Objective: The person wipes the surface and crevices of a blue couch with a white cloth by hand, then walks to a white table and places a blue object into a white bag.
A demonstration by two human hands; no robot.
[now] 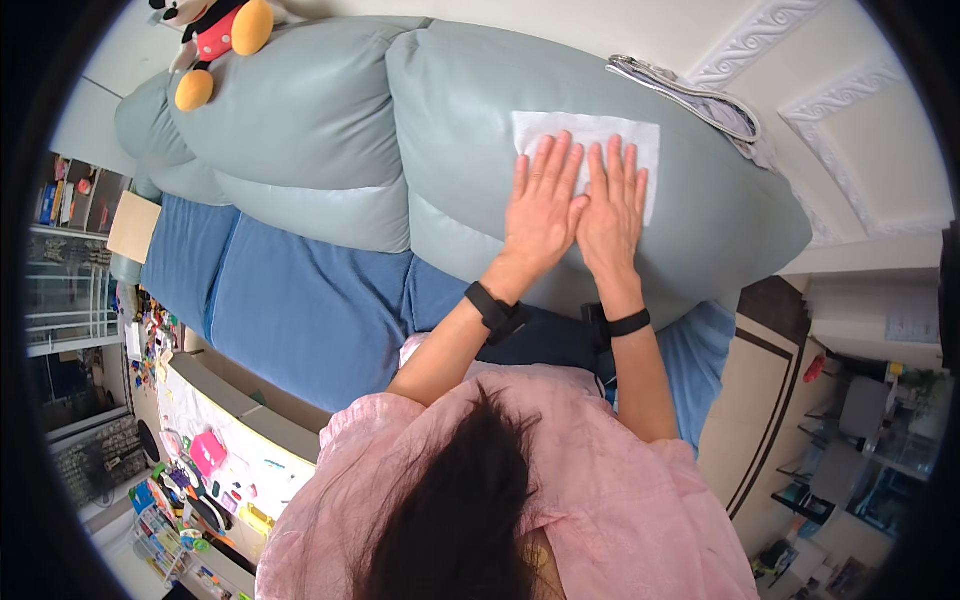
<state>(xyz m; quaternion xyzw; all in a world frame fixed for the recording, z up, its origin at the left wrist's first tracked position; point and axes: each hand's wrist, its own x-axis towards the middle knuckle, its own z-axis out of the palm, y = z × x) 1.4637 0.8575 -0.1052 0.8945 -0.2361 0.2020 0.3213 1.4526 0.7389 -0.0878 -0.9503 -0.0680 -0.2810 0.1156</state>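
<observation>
A white wipe [590, 128] lies spread flat on the grey-green sofa backrest [460, 120]. My left hand [543, 205] rests on its left part, fingers stretched out and pointing away from me. Beside it, thumbs close together, my right hand [611, 205] lies flat over the right part, its fingers also straight. The palms and the middle of the wipe are hidden under the hands. Dark bands circle both wrists.
A cartoon mouse plush toy [222, 35] sits on top of the backrest at the far left. Folded grey-and-white fabric [695, 98] lies along the top right. Blue covers [305, 310] drape the seat. A white table [235, 440] with clutter stands left; grey chairs [860, 410] right.
</observation>
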